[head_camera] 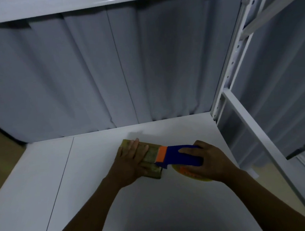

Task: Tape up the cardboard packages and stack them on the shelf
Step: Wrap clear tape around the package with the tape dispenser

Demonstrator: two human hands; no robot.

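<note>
Now left hand [131,157] lies flat on package [153,169], right hand's [207,158] grip holding tape dispenser [177,156].

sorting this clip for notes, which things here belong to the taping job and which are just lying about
In the job: small cardboard package, pressed by the left hand; tape dispenser, gripped by the right hand; shelf under it.
Lying about: cardboard at the left edge, untouched; grey curtain; shelf post.

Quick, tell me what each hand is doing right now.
Left hand: open, fingers straight, pressing flat on the small cardboard package.
Right hand: closed around the blue tape dispenser at the package's end.
</note>
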